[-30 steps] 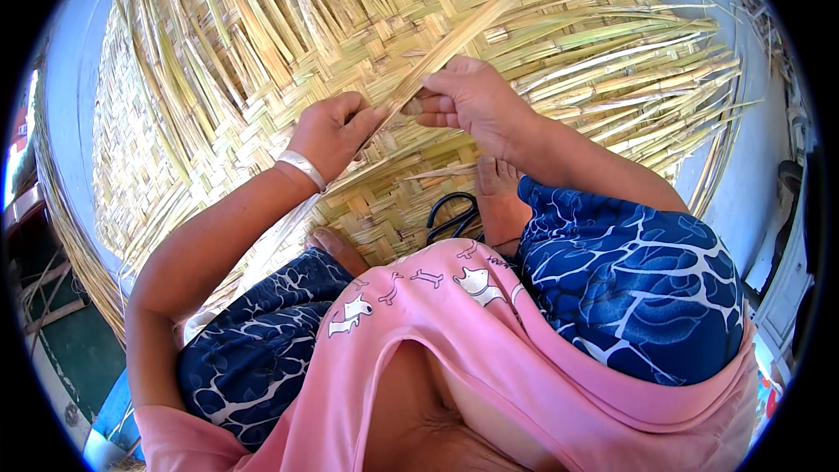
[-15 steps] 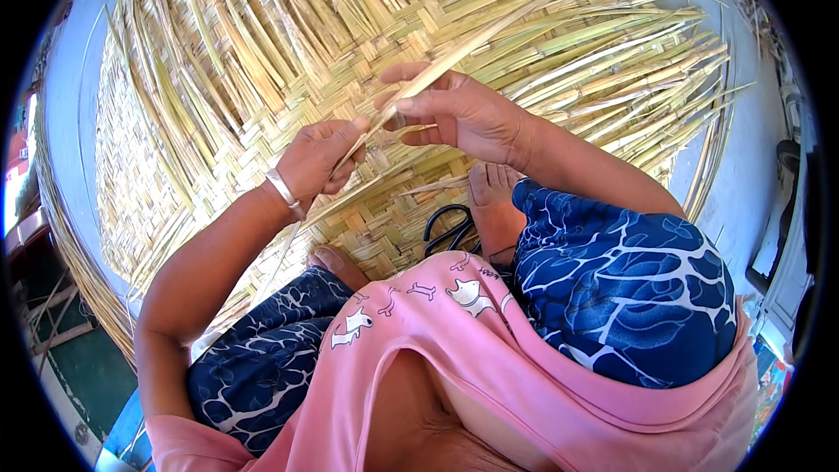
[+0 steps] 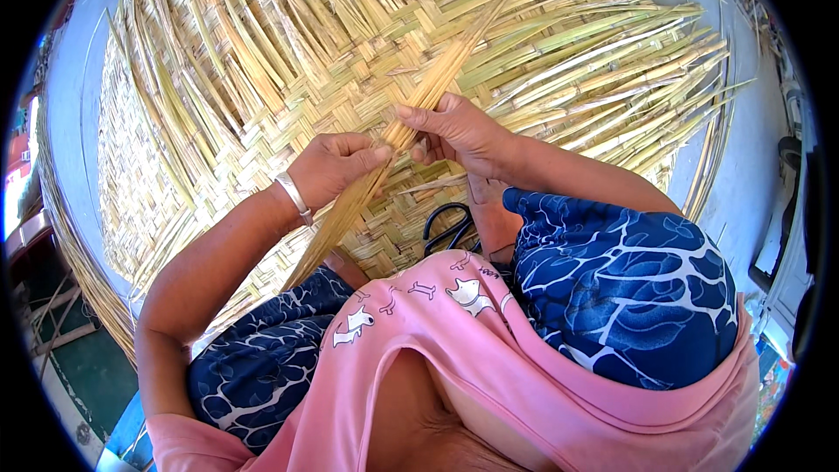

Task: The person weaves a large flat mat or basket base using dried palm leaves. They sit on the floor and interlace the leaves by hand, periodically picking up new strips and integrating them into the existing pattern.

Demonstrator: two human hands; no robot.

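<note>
A long, flattened reed strip with fine lengthwise splits slants across the middle, from my left knee up toward the far right. My left hand, with a pale bangle on the wrist, pinches it between thumb and fingers. Just up the strip, my right hand grips it, thumb on top and fingers curled beneath. Below both hands spreads a partly woven reed mat, its loose strip ends fanning out at the far side and to the right.
Dark scissor handles lie on the mat between my feet, beside my right foot. Long thin strips curve along the left side. Pale floor borders the mat. Dark and white objects stand at the right edge.
The strip has turned from a narrow edge-on view to its broad, split face. Its far end has swung left, and my right hand has come down and closed on it beside my left.
</note>
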